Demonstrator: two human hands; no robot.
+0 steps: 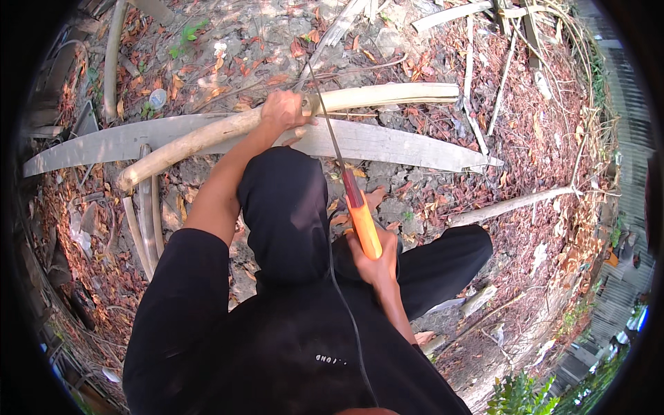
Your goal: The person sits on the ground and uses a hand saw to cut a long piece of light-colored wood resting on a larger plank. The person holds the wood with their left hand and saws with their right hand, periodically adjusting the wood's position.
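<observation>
A long pale, peeled branch point(200, 138) lies crosswise in front of me, its left end raised on thinner sticks. My left hand point(282, 109) is closed over the branch near its middle, pressing it from above. With my right hand point(377, 261) I grip the orange handle of a hand saw point(364, 227). Its thin blade, seen nearly edge-on, crosses the branch just right of my left hand. How deep the teeth sit in the wood I cannot tell. Under the branch runs a wide grey plank point(394, 147).
Thinner sticks point(145, 221) stand under the branch's left end. Another branch point(512, 206) lies at the right, and an upright pole point(113, 62) at the far left. Dry leaves cover the cracked soil. My bent knee point(285, 207) is close below the plank. Corrugated sheeting point(615, 304) edges the right.
</observation>
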